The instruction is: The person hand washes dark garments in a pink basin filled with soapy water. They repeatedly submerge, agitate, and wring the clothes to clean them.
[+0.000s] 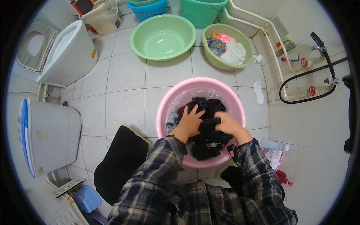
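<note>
A pink plastic basin (162, 112) stands on the floor right before me, holding sudsy water (180, 97). Black wet cloth (209, 102) is bunched in it, and part of it lies up against the near rim. My left hand (191, 123) rests on the cloth with its fingers spread apart. On the right side of the bundle, my right hand (227, 123) grips a fold of the same cloth, its fingertips partly hidden in it. A small whitish patch (213, 144) shows on the cloth near me.
A pale green basin (163, 39) stands beyond, beside an olive basin (206, 56) of mixed clothes. White socks (258, 92) lie on the tiles at right. A toilet (70, 53) and a grey-white bin-like appliance (53, 137) flank the left. A black hose (284, 81) loops off the right wall.
</note>
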Demonstrator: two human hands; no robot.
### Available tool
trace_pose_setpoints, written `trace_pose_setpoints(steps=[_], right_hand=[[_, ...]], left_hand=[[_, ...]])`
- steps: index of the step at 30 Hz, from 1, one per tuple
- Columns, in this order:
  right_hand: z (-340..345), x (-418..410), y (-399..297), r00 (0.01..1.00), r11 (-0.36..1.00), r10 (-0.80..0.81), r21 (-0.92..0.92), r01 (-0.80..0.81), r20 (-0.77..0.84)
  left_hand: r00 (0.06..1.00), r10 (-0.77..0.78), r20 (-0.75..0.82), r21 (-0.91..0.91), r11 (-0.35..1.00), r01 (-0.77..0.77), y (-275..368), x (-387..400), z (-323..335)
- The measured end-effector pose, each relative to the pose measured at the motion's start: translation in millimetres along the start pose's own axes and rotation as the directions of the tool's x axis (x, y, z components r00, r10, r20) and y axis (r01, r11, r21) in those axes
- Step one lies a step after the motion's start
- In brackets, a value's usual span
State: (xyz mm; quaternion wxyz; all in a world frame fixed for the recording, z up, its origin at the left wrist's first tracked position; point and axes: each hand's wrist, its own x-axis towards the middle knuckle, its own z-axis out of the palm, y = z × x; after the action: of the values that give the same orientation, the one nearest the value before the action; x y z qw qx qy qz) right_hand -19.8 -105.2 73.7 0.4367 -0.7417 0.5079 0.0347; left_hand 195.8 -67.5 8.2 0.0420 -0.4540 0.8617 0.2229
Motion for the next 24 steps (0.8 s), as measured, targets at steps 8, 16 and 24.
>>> trace_pose_setpoints(steps=[8,16,24], right_hand=[[92,-9,5,0.953,0.876,0.223,-0.388,-0.288,-0.204],[84,56,42,0.937,0.873,0.346,-0.385,-0.300,0.054],[58,80,49,0.969,0.972,0.058,-0.207,-0.110,-0.240]], left_hand=[[0.936,-0.331,0.119,0.040,0.944,0.328,17,-24,52],[0.863,-0.452,0.224,0.000,0.886,0.464,0,3,55],[0.673,-0.613,0.415,-0.380,0.555,0.740,-21,20,68]])
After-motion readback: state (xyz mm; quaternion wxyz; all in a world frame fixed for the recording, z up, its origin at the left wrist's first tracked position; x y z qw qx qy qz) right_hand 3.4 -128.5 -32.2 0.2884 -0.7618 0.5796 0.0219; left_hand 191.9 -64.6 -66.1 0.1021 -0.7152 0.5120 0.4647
